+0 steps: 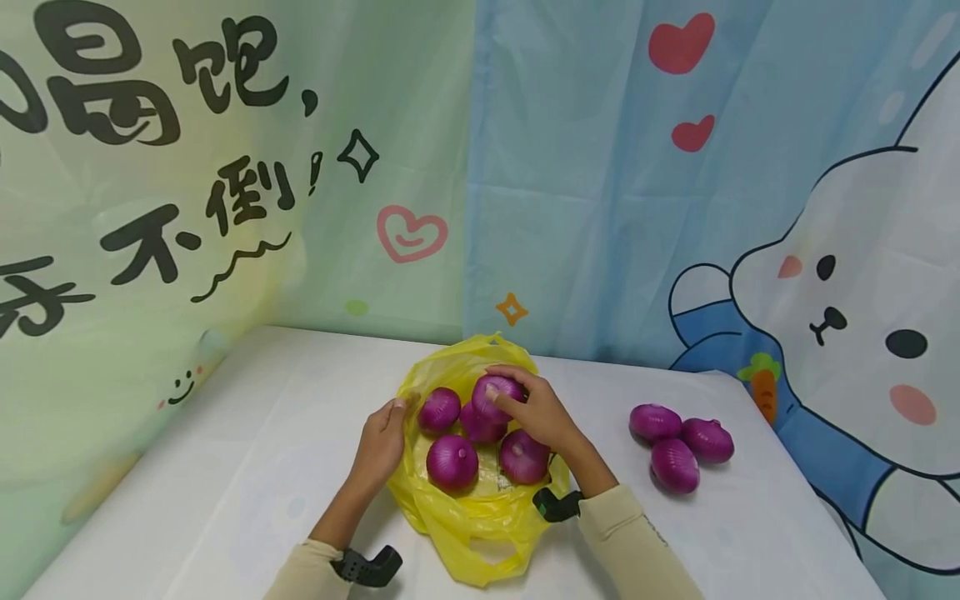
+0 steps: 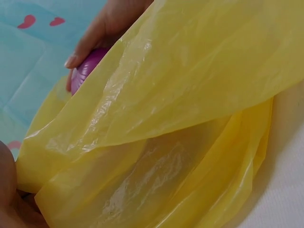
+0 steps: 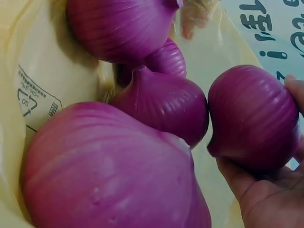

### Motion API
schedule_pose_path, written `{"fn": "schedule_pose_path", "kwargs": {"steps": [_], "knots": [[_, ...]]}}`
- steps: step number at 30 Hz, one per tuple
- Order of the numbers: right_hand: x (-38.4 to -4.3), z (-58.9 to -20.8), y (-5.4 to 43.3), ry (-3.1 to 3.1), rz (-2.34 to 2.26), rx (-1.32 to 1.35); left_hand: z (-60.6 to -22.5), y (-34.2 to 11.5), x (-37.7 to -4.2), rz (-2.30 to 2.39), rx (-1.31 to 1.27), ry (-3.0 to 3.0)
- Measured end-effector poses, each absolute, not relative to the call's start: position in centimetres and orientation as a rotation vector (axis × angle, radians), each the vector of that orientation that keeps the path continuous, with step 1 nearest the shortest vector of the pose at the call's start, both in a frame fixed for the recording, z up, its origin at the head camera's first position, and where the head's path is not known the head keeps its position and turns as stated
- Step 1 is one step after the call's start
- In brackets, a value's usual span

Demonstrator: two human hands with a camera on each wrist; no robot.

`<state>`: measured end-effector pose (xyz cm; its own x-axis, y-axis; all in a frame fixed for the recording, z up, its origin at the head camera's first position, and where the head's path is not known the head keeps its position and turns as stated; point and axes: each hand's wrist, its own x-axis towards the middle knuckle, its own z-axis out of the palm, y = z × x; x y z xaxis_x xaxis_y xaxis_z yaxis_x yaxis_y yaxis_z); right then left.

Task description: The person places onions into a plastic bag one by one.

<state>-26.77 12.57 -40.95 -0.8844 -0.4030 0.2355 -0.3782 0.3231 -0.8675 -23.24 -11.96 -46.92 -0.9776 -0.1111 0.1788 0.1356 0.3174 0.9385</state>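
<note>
In the head view, a yellow plastic bag [image 1: 465, 517] lies spread at lower centre on a white-covered counter [image 1: 285, 433]. The left hand [image 1: 384, 442] pinches its left edge. The right hand [image 1: 542, 410], inside the mouth near the top, has its fingers curled round one purple onion [image 1: 484, 393]; four other onions [image 1: 452, 462] sit in the bag. Three more onions [image 1: 675, 467] form a tight cluster on the counter at right. Handling the onion well probably means keeping that left edge drawn outward, so the thin plastic does not fold over the right wrist, and moving the round onion gently, since its neighbours could roll. Behind the counter hangs a printed backdrop [image 1: 555, 250], green at left and blue at right, with hearts, dark lettering and a large white rabbit [image 1: 832, 358].

In the left wrist view, glossy bag plastic crosses most of the frame; the gripped onion shows at upper left, partly hidden, and the left hand's fingers at lower left are too dark to make out fully.

In the right wrist view, thumb and fingers cup the onion at right, a steady hold. Whether it touches the onion beside it, I cannot tell.
</note>
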Motion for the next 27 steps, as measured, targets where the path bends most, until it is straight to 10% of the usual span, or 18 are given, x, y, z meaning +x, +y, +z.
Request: {"fn": "schedule_pose_path", "kwargs": {"steps": [27], "knots": [[-26.9,-44.1,12.6,2.620,-1.321,-0.840,-46.9,-12.0,-23.3,-1.723,-0.024,-2.374]]}}
